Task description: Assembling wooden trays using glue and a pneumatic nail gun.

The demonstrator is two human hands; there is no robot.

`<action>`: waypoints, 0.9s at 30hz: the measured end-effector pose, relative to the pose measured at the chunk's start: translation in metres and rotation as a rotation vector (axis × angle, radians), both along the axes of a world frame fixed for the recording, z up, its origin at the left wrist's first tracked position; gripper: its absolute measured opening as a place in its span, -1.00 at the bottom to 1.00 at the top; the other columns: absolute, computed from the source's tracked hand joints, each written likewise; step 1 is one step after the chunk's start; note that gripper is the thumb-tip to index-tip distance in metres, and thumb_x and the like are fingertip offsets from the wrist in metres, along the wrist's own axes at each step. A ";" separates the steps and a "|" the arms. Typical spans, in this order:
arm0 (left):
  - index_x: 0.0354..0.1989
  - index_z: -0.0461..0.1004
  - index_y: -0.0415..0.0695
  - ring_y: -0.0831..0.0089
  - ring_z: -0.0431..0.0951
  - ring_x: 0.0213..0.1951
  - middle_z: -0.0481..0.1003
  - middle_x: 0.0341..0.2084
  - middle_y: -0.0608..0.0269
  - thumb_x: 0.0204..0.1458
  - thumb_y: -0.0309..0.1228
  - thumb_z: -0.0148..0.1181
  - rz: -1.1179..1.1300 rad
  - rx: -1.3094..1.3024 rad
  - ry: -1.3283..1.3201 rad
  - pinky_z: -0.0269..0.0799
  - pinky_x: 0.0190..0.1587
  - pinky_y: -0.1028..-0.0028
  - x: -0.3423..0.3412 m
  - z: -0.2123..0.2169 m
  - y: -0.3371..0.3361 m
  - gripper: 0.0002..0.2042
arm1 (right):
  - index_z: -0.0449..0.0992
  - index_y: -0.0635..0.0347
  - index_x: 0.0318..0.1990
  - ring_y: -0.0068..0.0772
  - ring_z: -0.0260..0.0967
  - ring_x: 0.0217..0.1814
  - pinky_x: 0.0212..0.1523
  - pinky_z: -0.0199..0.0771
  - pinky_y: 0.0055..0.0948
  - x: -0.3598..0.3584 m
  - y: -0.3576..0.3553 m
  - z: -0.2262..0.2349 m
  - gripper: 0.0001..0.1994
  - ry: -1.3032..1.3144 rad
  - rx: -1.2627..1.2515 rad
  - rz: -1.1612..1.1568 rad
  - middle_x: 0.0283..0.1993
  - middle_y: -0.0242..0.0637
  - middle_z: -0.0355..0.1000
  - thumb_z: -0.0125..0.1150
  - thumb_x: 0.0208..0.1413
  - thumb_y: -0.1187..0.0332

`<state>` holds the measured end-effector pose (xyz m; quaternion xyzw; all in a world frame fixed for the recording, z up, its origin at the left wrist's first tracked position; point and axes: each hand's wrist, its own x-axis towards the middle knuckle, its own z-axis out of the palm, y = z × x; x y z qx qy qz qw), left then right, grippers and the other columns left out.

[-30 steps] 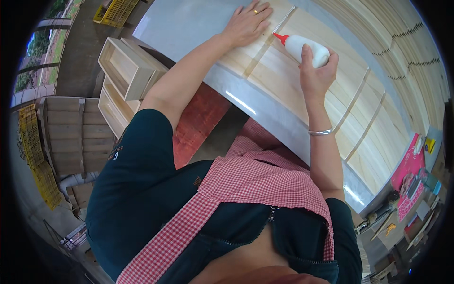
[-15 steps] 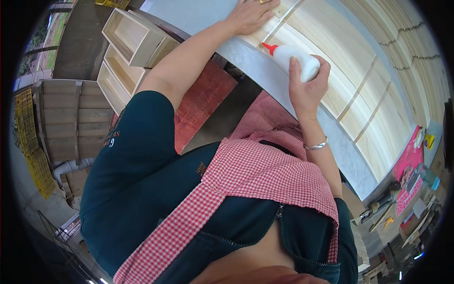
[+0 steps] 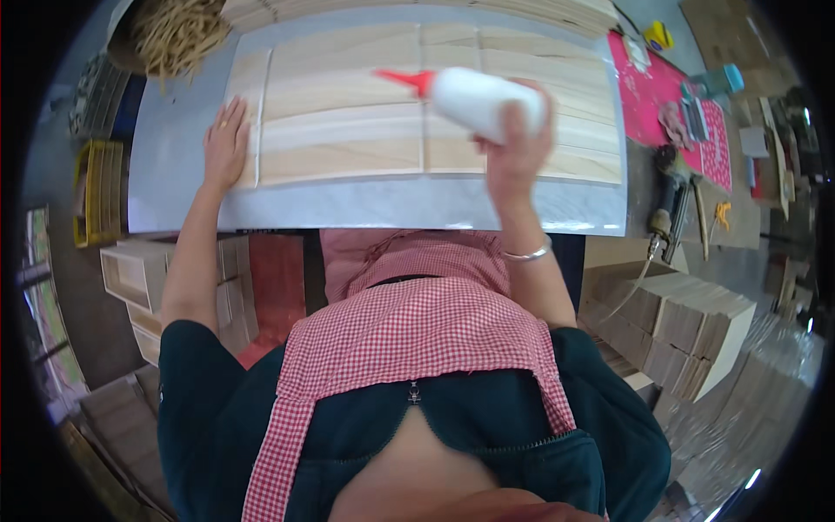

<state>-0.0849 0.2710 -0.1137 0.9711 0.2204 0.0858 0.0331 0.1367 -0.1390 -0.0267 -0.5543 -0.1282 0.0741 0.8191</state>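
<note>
My right hand (image 3: 517, 143) is wrapped round a white squeeze bottle (image 3: 477, 97) with a red pointed nozzle. It tilts on its side above pale wooden boards (image 3: 339, 96), its nozzle pointing left, slightly blurred. The boards lie side by side on the table, with narrow grooves running across them. In the leftmost groove runs a white line that looks like glue (image 3: 260, 130). My left hand (image 3: 228, 143) lies flat at the boards' left end, beside that line, fingers stretched out.
Stacked boards (image 3: 417, 12) line the grey table's (image 3: 339, 204) far edge; wood strips (image 3: 180, 36) fill a container at far left. On the right lie a pink cloth (image 3: 639, 91) and a dark air tool (image 3: 665, 196). Wooden boxes (image 3: 135, 271) stand below left, stacked wood pieces (image 3: 678, 322) below right.
The view has swung round to face the table squarely. The bottle's nozzle has left the groove beside my left hand and is now farther right above the boards. My left hand stays flat.
</note>
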 end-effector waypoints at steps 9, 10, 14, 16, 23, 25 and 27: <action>0.46 0.09 -0.20 0.03 0.13 0.44 0.15 0.43 -0.06 0.04 -0.11 0.30 -0.451 0.092 -0.130 -0.04 0.40 0.00 0.156 0.051 -0.182 -0.15 | 0.35 0.26 -0.02 -0.50 0.35 -0.61 -0.70 0.26 -0.63 0.162 -0.198 -0.015 -0.58 -0.080 0.031 -0.663 -0.35 -0.19 0.43 0.28 0.21 0.11; 0.47 0.07 -0.19 0.03 0.13 0.44 0.16 0.43 -0.05 0.02 -0.08 0.32 -0.556 0.060 -0.124 -0.06 0.40 -0.04 0.176 0.058 -0.217 -0.13 | 0.35 0.27 -0.04 -0.51 0.33 -0.63 -0.70 0.25 -0.63 0.178 -0.205 -0.023 -0.57 -0.043 0.000 -0.659 -0.36 -0.20 0.43 0.30 0.20 0.10; 0.44 0.07 -0.27 0.08 -0.04 0.51 0.07 0.47 -0.02 0.02 0.22 0.19 -0.854 0.009 0.046 -0.25 0.46 -0.19 0.236 0.066 -0.337 -0.03 | 0.35 0.28 -0.05 -0.54 0.31 -0.65 -0.70 0.25 -0.63 0.228 -0.206 -0.043 -0.55 0.046 -0.110 -0.654 -0.37 -0.20 0.44 0.32 0.19 0.08; 0.41 0.10 -0.31 0.08 -0.02 0.50 0.08 0.46 -0.05 0.02 0.23 0.18 -0.876 0.011 0.106 -0.24 0.45 -0.22 0.252 0.066 -0.363 -0.03 | 0.35 0.28 -0.06 -0.54 0.31 -0.66 -0.70 0.25 -0.62 0.249 -0.204 -0.050 -0.55 0.074 -0.141 -0.651 -0.37 -0.20 0.44 0.33 0.18 0.07; 0.39 0.13 -0.34 0.06 -0.01 0.50 0.11 0.44 -0.10 0.04 0.21 0.17 -0.823 0.030 0.223 -0.22 0.44 -0.23 0.265 0.049 -0.382 -0.06 | 0.37 0.31 -0.06 -0.60 0.29 -0.68 -0.73 0.21 -0.66 0.287 -0.187 -0.064 -0.53 0.167 -0.233 -0.624 -0.38 -0.24 0.45 0.36 0.17 0.08; 0.39 0.14 -0.35 0.06 -0.01 0.50 0.11 0.43 -0.11 0.05 0.20 0.16 -0.838 0.021 0.159 -0.22 0.44 -0.23 0.264 0.046 -0.380 -0.07 | 0.38 0.31 -0.06 -0.60 0.29 -0.69 -0.74 0.20 -0.66 0.292 -0.184 -0.064 -0.53 0.185 -0.261 -0.618 -0.39 -0.24 0.45 0.36 0.17 0.07; 0.39 0.14 -0.35 0.06 -0.01 0.50 0.11 0.43 -0.11 0.06 0.20 0.16 -0.840 0.020 0.161 -0.22 0.44 -0.23 0.265 0.046 -0.380 -0.08 | 0.38 0.32 -0.04 -0.58 0.29 -0.69 -0.72 0.24 -0.64 0.298 -0.184 -0.067 -0.51 0.191 -0.274 -0.604 -0.36 -0.22 0.45 0.36 0.16 0.06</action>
